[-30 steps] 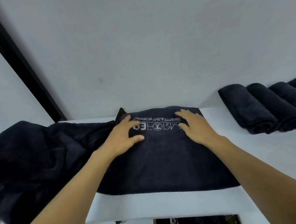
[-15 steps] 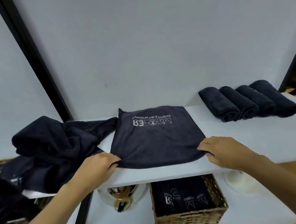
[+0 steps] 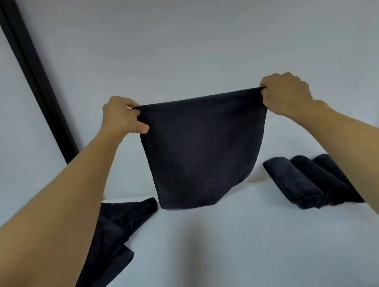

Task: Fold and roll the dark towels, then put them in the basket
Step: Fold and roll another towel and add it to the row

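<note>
Towel (image 3: 204, 151): dark, held up in air above table, top edge stretched flat btwn both hands, hangs down; bottom edge just above / maybe brushing tabletop, can't tell which.
L hand (image 3: 121, 116): closed, pinching towel's top left corner, thumb in front.
R hand (image 3: 285, 94): closed in fist on top right corner.
Table (image 3: 216, 244): white, bare in the middle, near side.
Rolls (image 3: 310, 182): 3 dark rolled towels seen, side by side, touching, right far side of table; right forearm hides part of them.
Pile (image 3: 113, 231): loose dark towels, crumpled, left side of table, partly behind left forearm.
Wall (image 3: 174, 40): plain pale, behind table.
Post (image 3: 34, 77): black, slanted, far left.
Basket: not in shot.
</note>
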The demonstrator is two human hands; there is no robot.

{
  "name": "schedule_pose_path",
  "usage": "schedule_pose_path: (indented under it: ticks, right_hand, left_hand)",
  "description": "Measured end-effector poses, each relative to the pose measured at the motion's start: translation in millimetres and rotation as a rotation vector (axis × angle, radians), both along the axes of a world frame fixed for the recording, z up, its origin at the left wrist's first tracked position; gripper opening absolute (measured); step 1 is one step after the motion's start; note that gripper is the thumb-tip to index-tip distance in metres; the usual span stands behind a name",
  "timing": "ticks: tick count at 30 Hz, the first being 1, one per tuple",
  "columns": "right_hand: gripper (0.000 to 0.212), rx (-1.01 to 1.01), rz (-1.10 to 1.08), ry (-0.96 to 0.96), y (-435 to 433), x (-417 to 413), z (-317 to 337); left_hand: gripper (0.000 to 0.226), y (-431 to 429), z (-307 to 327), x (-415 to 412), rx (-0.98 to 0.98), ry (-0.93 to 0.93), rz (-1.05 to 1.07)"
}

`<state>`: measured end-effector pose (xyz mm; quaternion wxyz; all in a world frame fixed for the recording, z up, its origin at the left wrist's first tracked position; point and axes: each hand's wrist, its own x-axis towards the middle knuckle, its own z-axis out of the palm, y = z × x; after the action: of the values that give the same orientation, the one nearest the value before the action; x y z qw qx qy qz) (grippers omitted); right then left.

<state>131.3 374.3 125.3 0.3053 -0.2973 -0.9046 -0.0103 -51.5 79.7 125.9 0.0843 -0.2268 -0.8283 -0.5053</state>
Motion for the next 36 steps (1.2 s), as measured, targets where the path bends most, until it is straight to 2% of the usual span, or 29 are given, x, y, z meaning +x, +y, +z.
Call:
schedule_pose_path:
  ticks: [3,4,6,8,12,16,19,22,25,28,32,36]
  right_hand:
    - [0.022,-0.478,0.146,0.280,18,-33,31]
    - [0.023,-0.583,0.201,0.367,22,-41,37]
    - [0.027,-0.640,0.259,0.487,30,-52,45]
    - [0.027,-0.508,0.259,0.494,36,-55,46]
    - [0.022,-0.041,0.213,0.327,36,-35,40]
    - [0.021,0.085,0.246,0.173,13,13,27]
    - [0.017,0.000,0.293,-0.090,-10,65,13]
    - [0.015,-0.089,0.322,-0.404,-35,116,-20]
    - [0.017,-0.156,0.366,-0.709,-61,153,-76]
    - [0.018,-0.263,0.368,-0.957,-79,172,-139]
    - [0.018,-0.361,0.367,-1.039,-82,181,-186]
    - [0.028,-0.539,0.383,-0.959,-76,172,-193]
  left_hand:
    - [0.017,30,28,-30,0.179,0.007,0.008]
    - [0.017,39,36,-37,0.232,0.024,0.013]
    - [0.020,50,48,-46,0.299,0.069,0.025]
    - [0.022,54,57,-50,0.325,0.112,0.033]
    - [0.020,44,58,-45,0.362,0.165,-0.019]
    - [0.023,9,42,-12,0.320,0.185,-0.148]
    - [0.020,-36,14,30,0.099,0.153,-0.257]
    - [0.017,-84,-38,71,-0.204,0.016,-0.430]
    - [0.019,-115,-106,106,-0.484,-0.163,-0.603]
    - [0.021,-125,-165,134,-0.654,-0.285,-0.728]
    - [0.016,-126,-202,152,-0.746,-0.312,-0.735]
    - [0.011,-115,-201,141,-0.693,-0.371,-0.700]
